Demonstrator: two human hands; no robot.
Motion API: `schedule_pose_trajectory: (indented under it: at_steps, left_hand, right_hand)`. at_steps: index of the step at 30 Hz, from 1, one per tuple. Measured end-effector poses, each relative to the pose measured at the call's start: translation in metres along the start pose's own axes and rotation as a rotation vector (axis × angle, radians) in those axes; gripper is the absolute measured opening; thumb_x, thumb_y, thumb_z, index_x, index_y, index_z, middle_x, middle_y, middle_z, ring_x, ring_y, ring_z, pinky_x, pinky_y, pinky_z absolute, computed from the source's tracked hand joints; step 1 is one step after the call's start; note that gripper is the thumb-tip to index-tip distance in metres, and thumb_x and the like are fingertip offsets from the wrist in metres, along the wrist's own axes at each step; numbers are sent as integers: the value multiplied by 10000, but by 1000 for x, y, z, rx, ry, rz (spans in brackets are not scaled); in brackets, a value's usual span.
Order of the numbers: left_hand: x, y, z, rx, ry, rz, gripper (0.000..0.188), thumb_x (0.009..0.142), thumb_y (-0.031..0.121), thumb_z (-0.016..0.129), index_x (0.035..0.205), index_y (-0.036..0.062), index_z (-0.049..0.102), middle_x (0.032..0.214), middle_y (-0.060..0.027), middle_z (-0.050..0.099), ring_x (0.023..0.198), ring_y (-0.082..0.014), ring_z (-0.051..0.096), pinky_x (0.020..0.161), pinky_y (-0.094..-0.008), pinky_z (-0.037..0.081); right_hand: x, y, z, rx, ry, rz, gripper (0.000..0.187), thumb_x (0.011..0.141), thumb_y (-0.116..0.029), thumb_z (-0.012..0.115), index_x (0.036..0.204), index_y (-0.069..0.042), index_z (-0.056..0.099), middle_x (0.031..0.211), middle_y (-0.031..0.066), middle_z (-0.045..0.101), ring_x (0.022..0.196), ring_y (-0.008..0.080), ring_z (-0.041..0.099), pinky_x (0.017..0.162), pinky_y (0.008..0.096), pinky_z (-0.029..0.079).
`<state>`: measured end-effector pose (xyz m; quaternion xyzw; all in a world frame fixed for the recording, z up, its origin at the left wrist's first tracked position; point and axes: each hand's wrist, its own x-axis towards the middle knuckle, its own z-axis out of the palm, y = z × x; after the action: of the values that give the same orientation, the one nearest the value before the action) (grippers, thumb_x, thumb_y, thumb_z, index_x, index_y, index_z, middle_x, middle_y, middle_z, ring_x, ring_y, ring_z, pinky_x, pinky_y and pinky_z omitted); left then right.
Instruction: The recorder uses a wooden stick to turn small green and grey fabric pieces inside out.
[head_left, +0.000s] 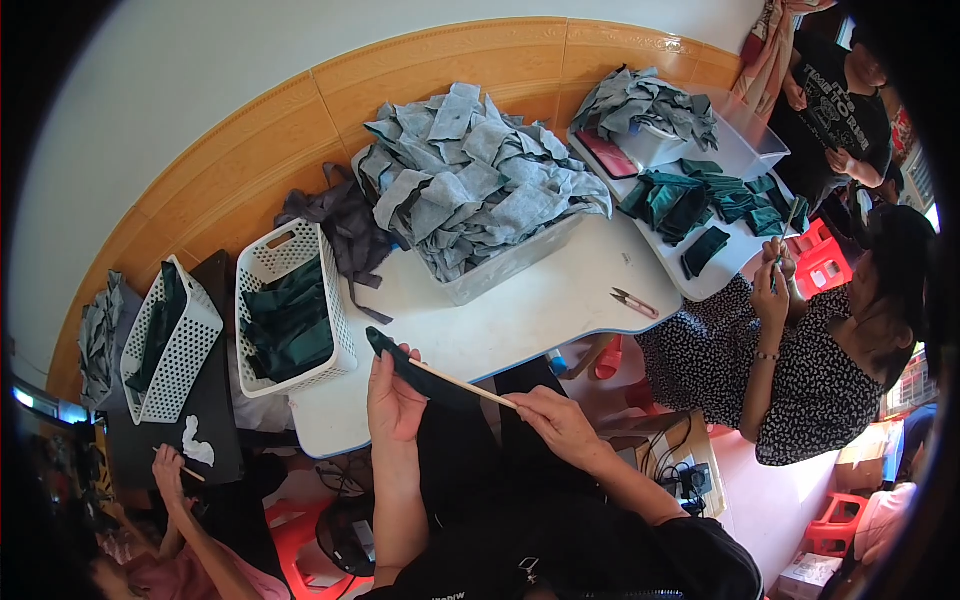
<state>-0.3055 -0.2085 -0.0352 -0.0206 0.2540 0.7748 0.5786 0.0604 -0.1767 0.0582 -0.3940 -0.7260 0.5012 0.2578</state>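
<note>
My left hand (pixel 397 398) pinches a narrow dark green velvet strip (pixel 425 378) between thumb and fingers, just off the table's near edge. A thin pale wooden stick (pixel 470 389) runs along the strip, its far end at or inside the fabric; which one I cannot tell. The stick's other end sits in my right hand (pixel 555 420), whose fingers are closed round it. Left of my hands, a white perforated basket (pixel 343 340) holds dark green velvet pieces (pixel 288 325).
A clear bin (pixel 500 270) heaped with grey fabric strips (pixel 470 170) stands on the white table (pixel 540 325). Thread snips (pixel 635 303) lie near its edge. A second white basket (pixel 180 360) is farther left. Co-workers sit at both sides; one person stands at the far right.
</note>
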Motion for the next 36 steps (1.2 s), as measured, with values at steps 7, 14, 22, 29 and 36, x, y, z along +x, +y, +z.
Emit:
schedule_pose_trajectory:
  at_steps: [7, 14, 22, 29, 36]
  left_hand:
    - [0, 7, 7, 5, -21, 14, 233, 1353, 195, 813, 1569, 111, 835, 1451, -98, 944, 1394, -311, 922, 1243, -554, 766]
    - [8, 23, -10, 18, 25, 48, 234, 1345, 188, 824, 1567, 116, 841, 1455, -98, 945, 1394, -323, 925, 1250, -583, 762]
    - [2, 18, -3, 95, -5, 64, 206, 1345, 175, 819, 1535, 95, 831, 1450, -119, 947, 1420, -333, 916, 1268, -621, 754]
    - [-7, 1, 15, 249, -35, 65, 190, 1335, 128, 820, 1504, 42, 829, 1429, -149, 945, 1438, -335, 910, 1248, -609, 761]
    - [-32, -69, -11, 397, 52, -21, 102, 1220, -9, 938, 1243, 82, 897, 1100, -18, 914, 965, -144, 888, 864, -385, 777]
  right_hand:
    - [1, 14, 0, -176, 2, -20, 335, 1334, -203, 804, 1643, -133, 914, 1152, 153, 762, 1017, 377, 808, 922, 494, 657]
    - [3, 10, 2, -128, -17, 15, 335, 1337, -207, 791, 1639, -131, 917, 1151, 163, 765, 1034, 404, 810, 933, 513, 657]
    - [0, 22, 5, -200, -7, 19, 342, 1339, -233, 787, 1647, -143, 908, 1163, 159, 762, 1050, 403, 812, 937, 516, 657]
    - [3, 32, 10, -289, 12, -35, 340, 1335, -243, 797, 1641, -145, 910, 1153, 154, 747, 1055, 410, 808, 938, 507, 661]
    - [19, 51, 55, 74, 41, 30, 350, 1351, -150, 772, 1668, -61, 890, 1109, 52, 758, 928, 167, 717, 828, 350, 597]
